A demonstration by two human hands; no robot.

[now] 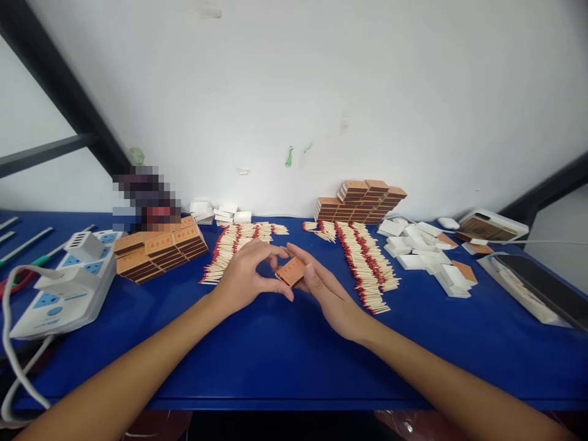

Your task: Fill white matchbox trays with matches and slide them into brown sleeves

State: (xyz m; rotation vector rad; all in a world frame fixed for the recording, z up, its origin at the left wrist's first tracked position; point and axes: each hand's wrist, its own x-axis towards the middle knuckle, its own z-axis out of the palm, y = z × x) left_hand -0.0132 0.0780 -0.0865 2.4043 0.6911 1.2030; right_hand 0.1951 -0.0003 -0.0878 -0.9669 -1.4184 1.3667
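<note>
My right hand (pixel 333 294) grips a small orange-brown matchbox (pixel 290 271) between thumb and fingers above the middle of the blue table. Red match heads show at the box's near left end. My left hand (pixel 252 272) curves around that end, its thumb and index finger apart; some of its fingertips come close to the box, and whether they touch it I cannot tell. Behind my left hand lie rows of red-tipped matches (pixel 225 245). More rows of matches (pixel 367 263) spread out just beyond my right hand.
Stacked matchboxes stand at left (pixel 160 248) and against the wall at right (pixel 358 205). White inner trays (pixel 418 245) are heaped at right, with several others (pixel 223 214) at the back. A power strip (pixel 87 294) with cables sits far left, a phone (pixel 546 285) far right.
</note>
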